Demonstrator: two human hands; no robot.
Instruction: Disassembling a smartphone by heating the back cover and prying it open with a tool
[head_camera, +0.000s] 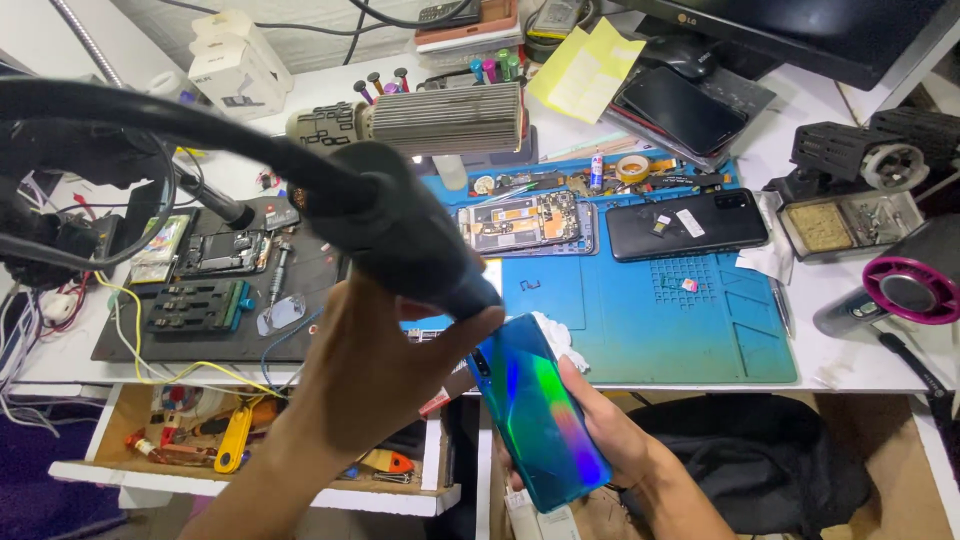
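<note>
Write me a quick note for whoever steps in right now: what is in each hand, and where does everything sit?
Left hand: grips the black hot-air tool, nozzle down at the top edge of the phone.
Right hand: holds the iridescent blue phone, back up, over the desk's front edge.
Done: back cover not lifted.
Left: an opened phone and a black phone lie on the blue mat.

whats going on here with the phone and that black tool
A person at a cluttered repair bench holds a shiny blue phone back-side up in the right hand, just off the table's front edge. The left hand grips a black hot-air handpiece with its nozzle at the phone's top corner. On the blue work mat behind lie an opened phone with its insides showing and a black phone.
</note>
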